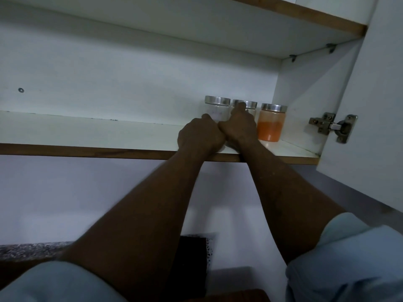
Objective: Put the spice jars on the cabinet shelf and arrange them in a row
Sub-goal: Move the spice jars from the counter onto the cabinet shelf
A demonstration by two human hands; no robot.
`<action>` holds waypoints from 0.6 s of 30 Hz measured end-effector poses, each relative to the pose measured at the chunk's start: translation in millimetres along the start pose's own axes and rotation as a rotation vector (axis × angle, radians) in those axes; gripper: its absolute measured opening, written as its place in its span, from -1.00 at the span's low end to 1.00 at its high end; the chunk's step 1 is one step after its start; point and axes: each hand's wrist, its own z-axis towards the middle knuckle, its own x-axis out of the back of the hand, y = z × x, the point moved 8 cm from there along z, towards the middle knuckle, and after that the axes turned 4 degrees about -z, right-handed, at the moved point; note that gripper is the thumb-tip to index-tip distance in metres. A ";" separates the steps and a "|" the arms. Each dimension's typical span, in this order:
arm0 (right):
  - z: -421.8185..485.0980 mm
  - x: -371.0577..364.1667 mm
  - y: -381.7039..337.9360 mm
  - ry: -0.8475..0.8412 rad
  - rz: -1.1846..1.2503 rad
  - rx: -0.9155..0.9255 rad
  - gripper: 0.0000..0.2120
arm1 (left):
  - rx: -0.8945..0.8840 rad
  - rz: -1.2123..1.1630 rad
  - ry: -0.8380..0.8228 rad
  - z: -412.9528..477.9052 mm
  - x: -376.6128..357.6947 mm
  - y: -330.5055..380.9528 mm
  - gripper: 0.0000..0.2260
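Observation:
Three glass spice jars with steel lids stand side by side at the right end of the white cabinet shelf (pixel 87 131). The left jar (pixel 217 106) holds a pale powder, and my left hand (pixel 200 134) is wrapped around its lower part. My right hand (pixel 238 125) covers most of the middle jar (pixel 248 105), one finger reaching up to its lid. The right jar (pixel 270 125) holds orange powder and stands free of both hands. My two hands touch each other at the knuckles.
The shelf has a brown front edge (pixel 87 151). Another shelf (pixel 196 29) lies above. The cabinet's right wall (pixel 305 94) is close to the orange jar, with the open door (pixel 375 105) and its hinge (pixel 333 127) beyond. A speckled counter (pixel 32 250) is below.

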 end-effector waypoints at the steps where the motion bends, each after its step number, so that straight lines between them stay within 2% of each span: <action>1: -2.1 1.8 -1.2 -0.010 -0.001 -0.002 -0.34 | -0.010 0.013 0.038 -5.2 5.6 2.3 -0.73; 3: -6.8 2.3 -6.8 -0.062 -0.049 0.028 -0.48 | -0.040 0.072 0.082 -14.6 13.3 7.9 -0.87; 5: -14.7 0.2 -15.4 -0.152 -0.100 0.091 -0.68 | -0.059 0.151 0.106 -23.5 18.4 12.0 -0.87; 7: -26.2 0.4 -21.4 -0.225 -0.107 0.129 -0.80 | -0.062 0.218 0.114 -31.7 21.1 10.6 -0.85; 11: -53.6 9.4 -30.4 -0.273 -0.191 0.168 -0.85 | -0.100 0.269 0.067 -47.0 27.3 4.2 -0.83; 13: -72.6 16.0 -35.9 -0.227 -0.217 0.200 -0.81 | -0.129 0.253 0.064 -55.4 33.0 2.5 -0.79; 16: -109.3 28.0 -40.2 -0.106 -0.165 0.242 -0.72 | -0.202 0.259 0.158 -80.7 44.4 1.1 -0.71; 18: -130.9 35.7 -39.9 -0.084 -0.100 0.234 -0.74 | -0.260 0.287 0.206 -101.1 48.4 1.4 -0.69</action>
